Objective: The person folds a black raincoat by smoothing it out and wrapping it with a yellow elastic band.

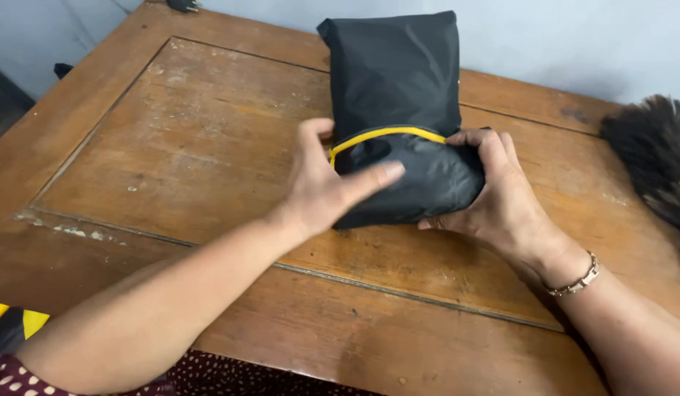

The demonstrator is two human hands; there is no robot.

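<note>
Black folded bundle (399,95) with yellow band: left hand (322,187) and right hand (494,194) both clasp its near end.

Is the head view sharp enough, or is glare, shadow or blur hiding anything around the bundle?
Head view: soft, even light with no harsh glare; the worn brown wooden table shows only a dull sheen. The black folded fabric bundle with the yellow band reads dark, its folds faint. Left hand and right hand are sharp.

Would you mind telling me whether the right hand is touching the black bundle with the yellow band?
Touching: the head view shows the right hand cupped around the black bundle's lower right end, fingers pressed against it.
</note>
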